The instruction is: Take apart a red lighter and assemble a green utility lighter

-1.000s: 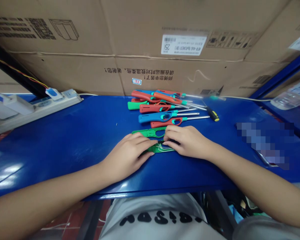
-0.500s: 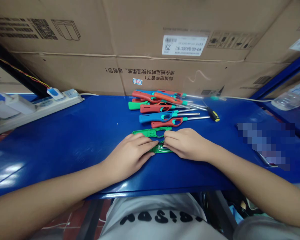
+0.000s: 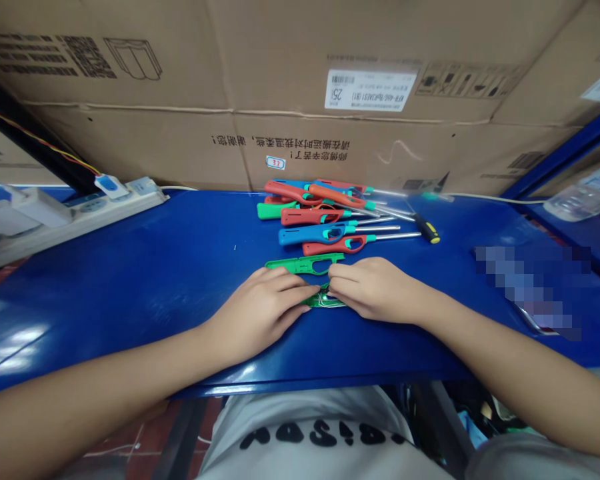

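Wired green lighter half (image 3: 321,301): one, open side up on the blue tabletop (image 3: 180,280), directly between the two hands; taken as clock centre.
Left hand (image 3: 263,298): at 9 o'clock; thumb on the near edge, index finger toward the far edge, pinching the half between them.
Right hand (image 3: 380,291): at 3 o'clock; fingers bunched together over the opening; thumb and anything pinched hidden, cannot tell.
White wire (image 3: 327,306): thin, exposed along the near inner side; best kept inside the rim, clear of the fingertips.
Bare green lighter half (image 3: 296,266): one, at 11 o'clock, just beyond the hands; a ready guide, in judgement, to the outline and the trigger opening.
Handling note: a steady left grip and small, light right-hand pressure would suit such slight parts; forcing could bend or dislodge them.
Assembled gas lighters (image 3: 305,235): red, blue, orange and green, heaped at 12 o'clock, well clear of the wiring.
Black-and-yellow screwdriver (image 3: 427,230): one, at 2 o'clock, beside the lighters' metal tips.
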Demonstrator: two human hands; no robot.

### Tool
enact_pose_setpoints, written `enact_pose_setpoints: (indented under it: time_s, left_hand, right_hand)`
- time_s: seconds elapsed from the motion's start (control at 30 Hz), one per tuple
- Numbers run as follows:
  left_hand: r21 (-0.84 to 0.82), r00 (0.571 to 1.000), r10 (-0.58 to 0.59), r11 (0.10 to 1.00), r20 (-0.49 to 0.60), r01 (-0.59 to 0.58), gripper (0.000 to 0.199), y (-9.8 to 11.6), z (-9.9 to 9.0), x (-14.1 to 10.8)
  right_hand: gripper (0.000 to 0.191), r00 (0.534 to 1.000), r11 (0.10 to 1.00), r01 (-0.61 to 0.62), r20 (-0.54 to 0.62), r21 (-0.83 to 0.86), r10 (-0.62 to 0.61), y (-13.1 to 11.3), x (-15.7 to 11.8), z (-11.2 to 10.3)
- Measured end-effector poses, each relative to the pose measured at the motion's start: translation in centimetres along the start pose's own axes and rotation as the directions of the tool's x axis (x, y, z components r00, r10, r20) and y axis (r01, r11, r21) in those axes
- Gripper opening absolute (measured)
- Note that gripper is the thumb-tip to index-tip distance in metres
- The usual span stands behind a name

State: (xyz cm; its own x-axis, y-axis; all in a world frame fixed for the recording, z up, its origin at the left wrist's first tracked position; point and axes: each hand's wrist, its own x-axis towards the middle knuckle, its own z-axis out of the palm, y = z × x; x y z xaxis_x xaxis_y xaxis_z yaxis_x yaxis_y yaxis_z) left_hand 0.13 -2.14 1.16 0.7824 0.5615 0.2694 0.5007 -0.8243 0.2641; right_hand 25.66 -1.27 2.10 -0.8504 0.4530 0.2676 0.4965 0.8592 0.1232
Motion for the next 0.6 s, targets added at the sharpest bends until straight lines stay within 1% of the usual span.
enact_pose_setpoints:
  time_s: [0.17,0.37,0.5,0.6]
  left_hand:
    - [-0.004,1.000,0.004,1.000,-0.004,-0.004,0.027,-0.01,0.07,-0.08]
    - [0.002,0.999,0.023,1.000,-0.032,-0.023,0.025,0.02,0.15,0.02]
    - [0.007,0.999,0.031,0.999,-0.042,-0.031,0.023,-0.01,0.16,0.03]
    - [0.000,0.999,0.036,0.999,-0.036,-0.036,0.022,-0.02,0.14,-0.05]
  right_hand:
    - [0.022,1.000,1.000,0.002,-0.003,-0.029,-0.002,-0.06,-0.05,0.29]
    - [0.023,0.999,1.000,-0.009,0.036,-0.015,0.009,-0.17,-0.18,0.23]
    - [0.026,0.997,0.998,-0.044,0.060,0.047,0.041,-0.08,-0.09,0.23]
    - [0.026,0.993,0.985,-0.091,0.082,0.147,0.079,0.02,0.02,0.31]
